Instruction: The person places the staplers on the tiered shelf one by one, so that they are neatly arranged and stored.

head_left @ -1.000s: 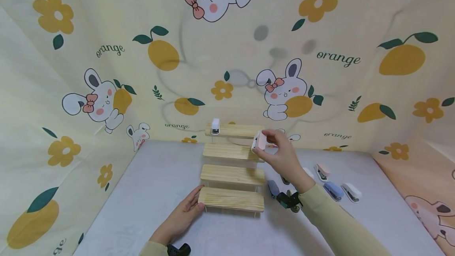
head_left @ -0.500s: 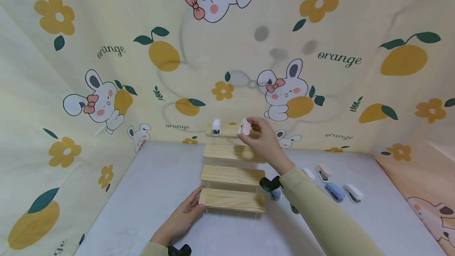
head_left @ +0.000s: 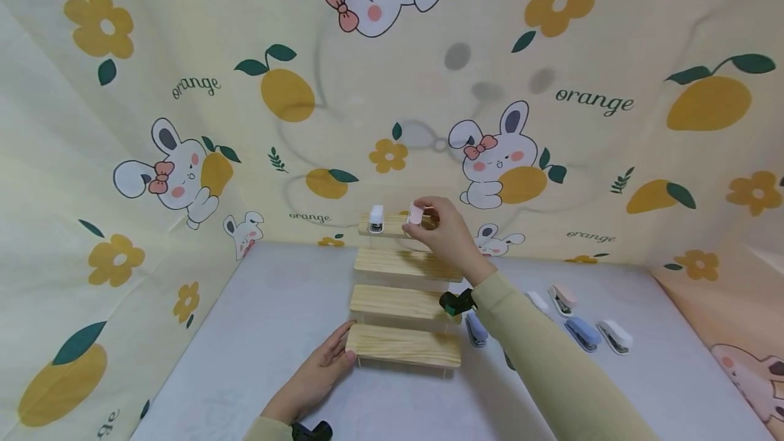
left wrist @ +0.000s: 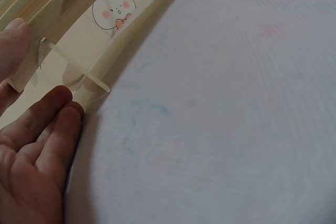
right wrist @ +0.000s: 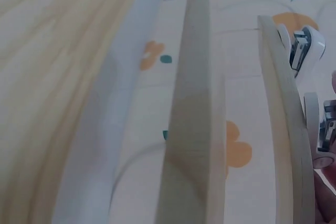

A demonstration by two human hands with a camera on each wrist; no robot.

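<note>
A wooden step stand rises in tiers at the middle of the table. My left hand holds the left end of its lowest step, thumb on the board and other fingers low by the thin leg. My right hand pinches a small pink and white stapler between thumb and fingers at the top step. In the right wrist view this stapler stands right at the board's edge, metal part visible. To its left, a white stapler stands on the top step.
Right of the stand, several mini staplers lie on the table: a pink one, a blue one, white ones and a blue one near the right sleeve. A printed cloth hangs behind.
My right hand has carried the pink stapler left and up from the stand's right side to the top step, beside the white one. My left hand has stayed on the lowest step.
</note>
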